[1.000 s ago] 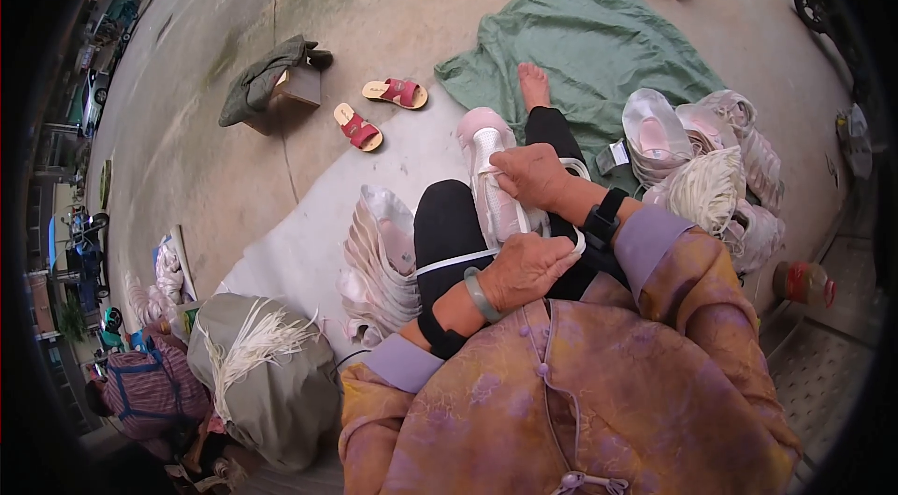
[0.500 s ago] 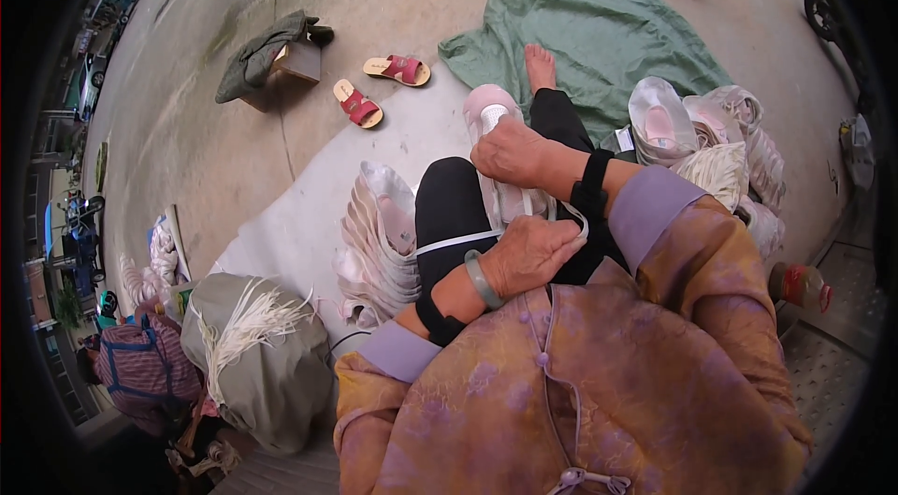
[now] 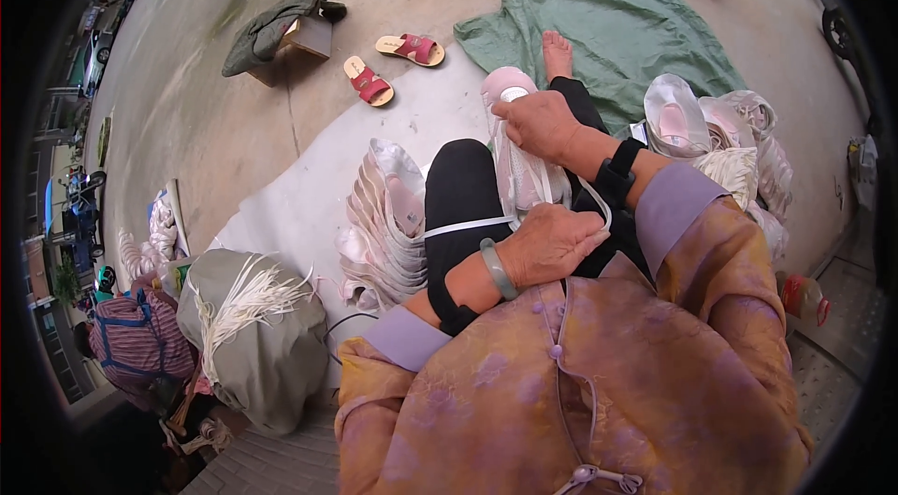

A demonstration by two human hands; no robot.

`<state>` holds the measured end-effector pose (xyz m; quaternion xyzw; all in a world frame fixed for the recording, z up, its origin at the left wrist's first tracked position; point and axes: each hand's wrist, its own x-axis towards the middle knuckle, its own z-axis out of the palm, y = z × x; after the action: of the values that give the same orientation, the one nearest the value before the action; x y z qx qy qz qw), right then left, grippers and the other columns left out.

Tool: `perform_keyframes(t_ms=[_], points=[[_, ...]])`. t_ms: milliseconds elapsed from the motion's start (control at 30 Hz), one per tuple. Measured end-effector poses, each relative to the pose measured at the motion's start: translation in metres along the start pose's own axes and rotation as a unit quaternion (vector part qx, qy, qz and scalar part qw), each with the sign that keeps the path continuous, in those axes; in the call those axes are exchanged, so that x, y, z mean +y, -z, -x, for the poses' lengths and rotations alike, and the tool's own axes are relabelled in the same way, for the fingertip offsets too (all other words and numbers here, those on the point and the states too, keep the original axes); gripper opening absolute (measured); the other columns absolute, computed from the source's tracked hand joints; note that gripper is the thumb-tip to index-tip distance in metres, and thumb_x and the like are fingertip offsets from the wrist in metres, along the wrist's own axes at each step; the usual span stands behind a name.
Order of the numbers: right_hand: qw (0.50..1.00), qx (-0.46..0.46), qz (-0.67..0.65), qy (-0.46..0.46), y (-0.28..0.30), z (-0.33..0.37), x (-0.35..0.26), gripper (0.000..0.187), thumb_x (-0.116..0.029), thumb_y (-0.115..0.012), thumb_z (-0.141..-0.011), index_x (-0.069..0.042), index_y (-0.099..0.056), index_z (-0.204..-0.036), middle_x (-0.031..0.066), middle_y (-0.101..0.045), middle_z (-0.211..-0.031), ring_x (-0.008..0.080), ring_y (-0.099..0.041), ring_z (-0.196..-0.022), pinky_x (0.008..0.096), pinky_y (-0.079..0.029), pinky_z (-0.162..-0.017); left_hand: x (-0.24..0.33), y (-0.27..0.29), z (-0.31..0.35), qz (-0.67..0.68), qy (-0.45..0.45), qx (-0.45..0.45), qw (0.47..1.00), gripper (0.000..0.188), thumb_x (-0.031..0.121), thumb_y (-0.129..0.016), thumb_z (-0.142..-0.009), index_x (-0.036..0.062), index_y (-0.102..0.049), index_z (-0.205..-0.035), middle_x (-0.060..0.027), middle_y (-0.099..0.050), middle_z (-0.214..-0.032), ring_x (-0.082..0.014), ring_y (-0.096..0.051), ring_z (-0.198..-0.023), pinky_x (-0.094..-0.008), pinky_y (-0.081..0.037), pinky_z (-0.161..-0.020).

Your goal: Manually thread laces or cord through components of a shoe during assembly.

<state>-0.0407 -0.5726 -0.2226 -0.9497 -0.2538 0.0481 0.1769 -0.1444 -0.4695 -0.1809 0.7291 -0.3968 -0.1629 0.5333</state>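
- In the head view, the left hand (image 3: 558,244) is closed tight at frame centre, holding a white lace (image 3: 608,207) that curves up beside the right wrist.
- The right hand (image 3: 544,127) lies above it, fingers drawn narrow over the front of a pink-and-white shoe upper (image 3: 527,179); I cannot tell whether they pinch lace.
- The shoe upper rests between the black-clad legs, just above centre, its toe toward the top of the frame.
- Since half a second ago, the right hand has turned and shifted slightly toward the toe, so more of the upper's middle shows; the left fist has barely changed.
- The right hand covers much of the front lacing and the left hides the near end.
- A white band (image 3: 465,227) crosses the left thigh.
- Stacked shoe uppers (image 3: 388,224) stand left of centre; another pile (image 3: 720,144) lies at right, below a green cloth (image 3: 617,27).
- Red sandals (image 3: 369,83) sit upper left of centre.
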Motion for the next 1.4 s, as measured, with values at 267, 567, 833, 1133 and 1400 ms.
perform_keyframes(t_ms=[267, 567, 833, 1133, 1400], points=[[0.909, -0.087, 0.255, 0.319, 0.014, -0.02, -0.005, 0.009, -0.014, -0.055, -0.066, -0.011, -0.061, -0.06, 0.0032, -0.062, -0.065, 0.0175, -0.062, -0.065, 0.0329, -0.044, -0.051, 0.003, -0.001, -0.005, -0.003, -0.005, 0.019, 1.0, 0.022, 0.019, -0.05, -0.086, 0.0044, -0.046, -0.07, -0.015, -0.045, -0.057, -0.0333, -0.049, -0.056, -0.0386, -0.037, -0.051], [0.937, -0.251, 0.181, 0.163, 0.025, -0.039, -0.016, 0.015, -0.016, -0.061, -0.065, -0.006, -0.066, -0.076, 0.0099, -0.065, -0.081, 0.0243, -0.063, -0.082, 0.0379, -0.049, -0.065, 0.002, 0.003, -0.006, 0.029, -0.009, 0.022, 0.999, 0.02, 0.016, -0.049, -0.086, 0.003, -0.046, -0.07, -0.015, -0.044, -0.057, -0.034, -0.047, -0.056, -0.0378, -0.037, -0.052], [0.947, -0.304, 0.082, 0.062, 0.028, -0.043, -0.01, 0.019, -0.014, -0.06, -0.067, -0.002, -0.066, -0.081, 0.0154, -0.064, -0.086, 0.029, -0.062, -0.083, 0.0392, -0.049, -0.067, 0.006, 0.002, -0.009, 0.028, 0.002, 0.012, 1.0, 0.02, 0.015, -0.049, -0.086, 0.0024, -0.046, -0.071, -0.0146, -0.045, -0.059, -0.0341, -0.046, -0.056, -0.0371, -0.036, -0.052], [0.993, -0.052, 0.069, 0.076, 0.0, -0.028, 0.008, 0.017, -0.018, -0.055, -0.068, -0.003, -0.063, -0.073, 0.0162, -0.063, -0.076, 0.0318, -0.061, -0.076, 0.0395, -0.049, -0.065, -0.001, 0.0, -0.01, 0.049, 0.032, 0.01, 0.998, 0.018, 0.013, -0.048, -0.087, 0.0018, -0.047, -0.073, -0.0104, -0.042, -0.059, -0.025, -0.044, -0.051, -0.0312, -0.036, -0.048], [0.961, 0.02, -0.254, -0.11, -0.004, 0.0, 0.042, 0.024, -0.026, -0.057, -0.065, -0.004, -0.061, -0.073, 0.0176, -0.06, -0.073, 0.0351, -0.058, -0.073, 0.0412, -0.045, -0.065, 0.0, 0.003, -0.007, 0.063, 0.071, 0.007, 0.995, 0.02, 0.014, -0.049, -0.087, 0.0016, -0.047, -0.071, -0.0094, -0.041, -0.058, -0.0217, -0.042, -0.05, -0.0301, -0.036, -0.047]])
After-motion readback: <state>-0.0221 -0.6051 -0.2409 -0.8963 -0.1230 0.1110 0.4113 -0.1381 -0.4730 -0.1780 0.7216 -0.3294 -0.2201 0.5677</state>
